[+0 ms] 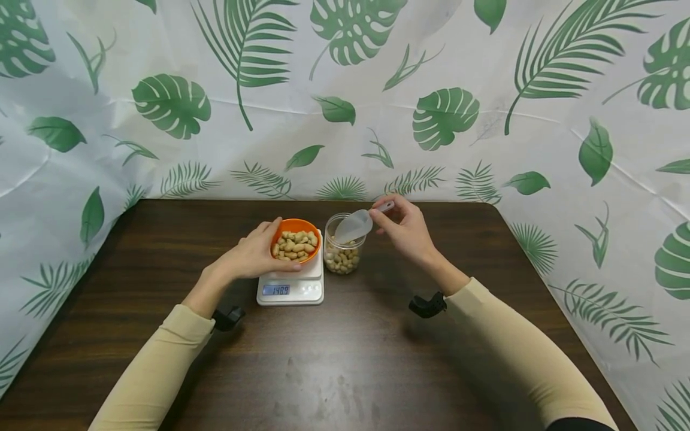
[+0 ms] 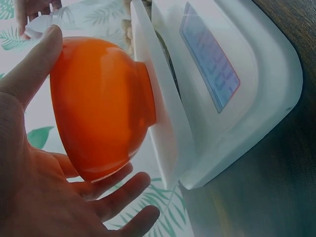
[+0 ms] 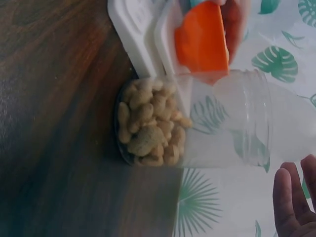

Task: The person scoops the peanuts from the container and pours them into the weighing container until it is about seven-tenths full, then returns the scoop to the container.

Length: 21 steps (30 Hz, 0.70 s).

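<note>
An orange bowl (image 1: 296,224) of unshelled peanuts (image 1: 293,246) sits on a white kitchen scale (image 1: 307,291), whose display (image 1: 276,290) is lit. My left hand (image 1: 253,250) holds the bowl from its left side, thumb (image 2: 37,64) at the rim and fingers around the wall. Just right of the scale stands a clear jar (image 3: 222,118), its lower part filled with peanuts (image 3: 150,123). My right hand (image 1: 401,227) pinches the handle of a translucent scoop (image 1: 356,225). The scoop's head tilts down into the jar's mouth; whether it carries peanuts I cannot tell.
Everything stands toward the far edge of a dark wooden table (image 1: 334,371). Behind and beside it hangs a white sheet (image 1: 377,149) with green leaf prints. Black wrist cameras (image 1: 427,305) sit beneath both wrists, low over the tabletop.
</note>
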Available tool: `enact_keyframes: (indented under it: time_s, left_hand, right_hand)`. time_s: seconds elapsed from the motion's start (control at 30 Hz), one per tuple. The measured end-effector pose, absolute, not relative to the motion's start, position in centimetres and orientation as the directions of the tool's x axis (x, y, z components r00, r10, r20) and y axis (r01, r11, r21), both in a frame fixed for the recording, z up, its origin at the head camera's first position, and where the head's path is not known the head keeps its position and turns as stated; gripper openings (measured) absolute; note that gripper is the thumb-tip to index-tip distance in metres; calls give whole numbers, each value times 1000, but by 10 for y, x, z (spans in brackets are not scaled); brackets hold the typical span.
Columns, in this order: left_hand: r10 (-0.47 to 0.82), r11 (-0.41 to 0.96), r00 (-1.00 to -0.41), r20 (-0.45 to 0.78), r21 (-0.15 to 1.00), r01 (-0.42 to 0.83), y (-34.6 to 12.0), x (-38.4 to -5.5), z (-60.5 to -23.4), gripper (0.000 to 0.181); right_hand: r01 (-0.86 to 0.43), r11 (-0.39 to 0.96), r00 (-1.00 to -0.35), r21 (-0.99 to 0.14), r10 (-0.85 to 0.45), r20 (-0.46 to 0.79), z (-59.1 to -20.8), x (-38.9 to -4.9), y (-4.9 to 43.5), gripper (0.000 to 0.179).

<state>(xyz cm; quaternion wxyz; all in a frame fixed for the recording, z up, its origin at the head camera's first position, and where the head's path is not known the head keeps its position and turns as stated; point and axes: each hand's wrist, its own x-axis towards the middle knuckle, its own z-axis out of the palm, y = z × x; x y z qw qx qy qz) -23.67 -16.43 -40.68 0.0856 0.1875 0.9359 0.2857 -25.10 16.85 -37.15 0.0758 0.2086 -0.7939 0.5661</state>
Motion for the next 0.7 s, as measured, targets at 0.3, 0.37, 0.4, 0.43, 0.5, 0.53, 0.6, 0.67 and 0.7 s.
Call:
enact_keyframes:
  time_s: [0.3, 0.37, 0.4, 0.43, 0.5, 0.53, 0.6, 0.67, 0.7]
  left_hand:
    - [404, 767, -914, -47, 562, 310, -164, -237, -410, 123]
    - [405, 767, -913, -49, 563, 310, -164, -237, -409, 123]
    - [405, 767, -913, -52, 563, 308, -164, -237, -409, 123]
    - [405, 767, -913, -52, 563, 308, -164, -237, -409, 123]
    - [405, 766, -913, -55, 565, 306, -164, -237, -409, 123]
    - [403, 766, -913, -57, 567, 303, -164, -237, -408, 123]
    - [402, 765, -914, -58, 569, 301, -165, -236, -408, 124]
    - [399, 765, -915, -58, 572, 298, -165, -236, -407, 124]
    - [398, 764, -915, -58, 573, 296, -165, -235, -407, 124]
  right_hand:
    - [-407, 342, -903, -847, -287, 319, -394, -259, 165, 22]
    - [-401, 380, -908, -834, -288, 305, -397, -259, 165, 24]
    - [-397, 403, -910, -825, -292, 295, -398, -259, 165, 25]
    - [-394, 424, -911, -816, -300, 284, -400, -260, 166, 26]
    - [-385, 450, -913, -806, -316, 259, -402, -261, 166, 26]
    - [-379, 458, -914, -804, -323, 247, -403, -261, 166, 27]
    - [-369, 462, -914, -807, -337, 226, -404, -261, 167, 27]
    - [-355, 456, -916, -816, -343, 207, -404, -261, 167, 26]
    - [-351, 455, -916, -818, -346, 201, -403, -261, 167, 26]
